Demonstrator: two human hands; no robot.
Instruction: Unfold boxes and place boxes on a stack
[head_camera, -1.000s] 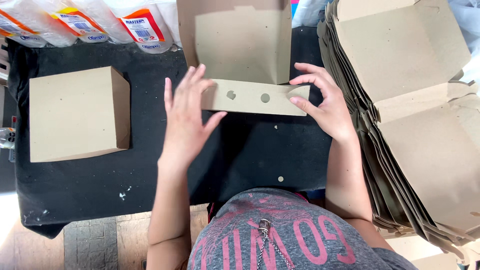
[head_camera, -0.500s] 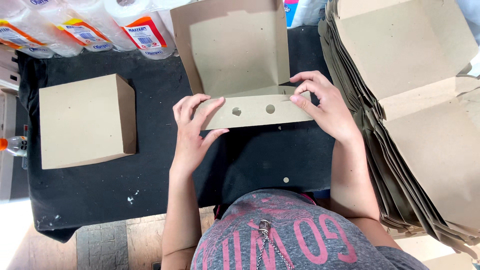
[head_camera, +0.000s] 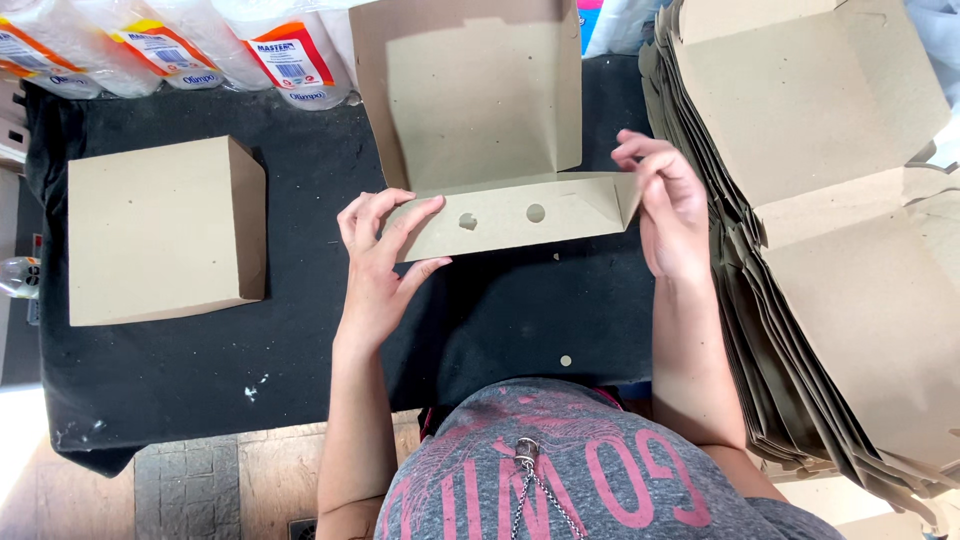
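Observation:
A flat brown cardboard box blank (head_camera: 480, 110) lies on the black table mat (head_camera: 300, 340) in front of me. Its near flap (head_camera: 510, 215), with two round holes, is folded upward. My left hand (head_camera: 380, 260) presses fingers against the flap's left end. My right hand (head_camera: 665, 205) pinches the flap's right corner tab between fingers and thumb.
A finished closed cardboard box (head_camera: 160, 230) sits on the mat at the left. A tall stack of unfolded box blanks (head_camera: 830, 250) fills the right side. Clear plastic packs with labels (head_camera: 180, 50) lie along the far left edge.
Both hands have moved onto the holed flap and lifted it from flat to upright. The right hand shifted to the flap's right corner and folded its tab.

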